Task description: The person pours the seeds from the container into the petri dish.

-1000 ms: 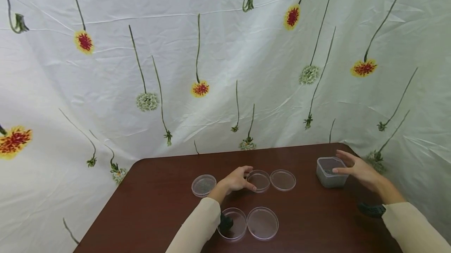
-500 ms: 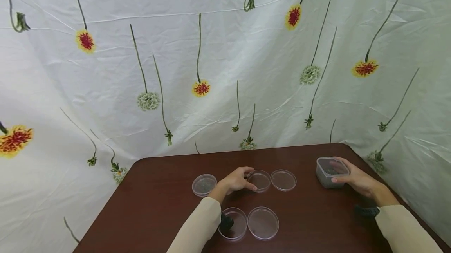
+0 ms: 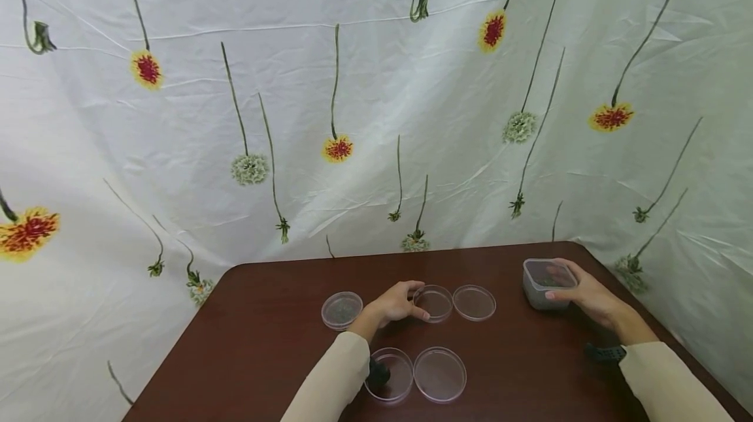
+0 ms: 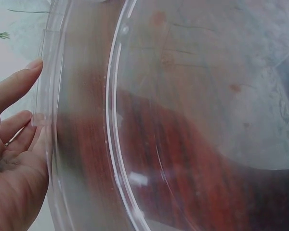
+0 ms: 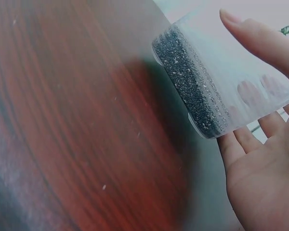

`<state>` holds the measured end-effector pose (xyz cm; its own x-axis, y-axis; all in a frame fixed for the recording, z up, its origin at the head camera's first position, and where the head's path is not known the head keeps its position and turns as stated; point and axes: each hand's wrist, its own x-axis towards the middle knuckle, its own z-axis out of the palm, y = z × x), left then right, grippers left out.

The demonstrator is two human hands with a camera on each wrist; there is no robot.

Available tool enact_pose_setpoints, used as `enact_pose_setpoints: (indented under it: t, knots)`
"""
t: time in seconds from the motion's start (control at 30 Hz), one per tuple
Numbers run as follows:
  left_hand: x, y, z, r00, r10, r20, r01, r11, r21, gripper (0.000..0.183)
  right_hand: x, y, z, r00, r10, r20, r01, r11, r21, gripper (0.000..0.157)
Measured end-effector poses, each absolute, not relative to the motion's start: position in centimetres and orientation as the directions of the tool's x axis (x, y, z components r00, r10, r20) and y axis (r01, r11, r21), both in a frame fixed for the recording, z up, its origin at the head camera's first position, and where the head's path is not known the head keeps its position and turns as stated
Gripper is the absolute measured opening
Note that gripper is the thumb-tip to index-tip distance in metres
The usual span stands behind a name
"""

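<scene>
At the middle of the table my left hand (image 3: 394, 302) holds a clear petri dish (image 3: 434, 303) by its rim, thumb on the near side and fingers on the far side. The left wrist view shows the thumb and fingers of that hand (image 4: 17, 154) at the dish's edge. Over on the right, my right hand (image 3: 595, 292) grips a clear plastic tub (image 3: 538, 298), thumb in front and fingers behind. Small dark seeds (image 5: 185, 77) fill the lower part of this tub, seen through its wall in the right wrist view. A shadow lies on the table beside the tub.
Touching the held dish on its right is another petri dish (image 3: 474, 303). Two more (image 3: 440, 375) lie side by side nearer me, the left one partly under my wrist strap (image 3: 378, 373). A dish with specks (image 3: 342, 310) sits left on the brown table (image 3: 265, 330). Flowered cloth (image 3: 365, 102) hangs behind.
My right hand has come down around the tub, its fingers now against the sides, and the tub has shifted slightly left. The left hand stays on its petri dish.
</scene>
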<state>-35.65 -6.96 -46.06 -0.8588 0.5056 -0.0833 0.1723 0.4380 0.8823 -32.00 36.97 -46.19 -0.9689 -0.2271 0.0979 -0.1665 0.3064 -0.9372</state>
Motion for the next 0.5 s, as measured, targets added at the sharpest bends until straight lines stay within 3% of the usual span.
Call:
enact_pose_setpoints:
  t: [0.5]
  knots:
    - [-35.8,-6.9,-46.2,-0.86,0.505,-0.081,0.174,0.438,0.882,0.076,-33.2,34.4,-43.6,-0.958,-0.25,0.142,-0.229,0.364,-0.903,0.092]
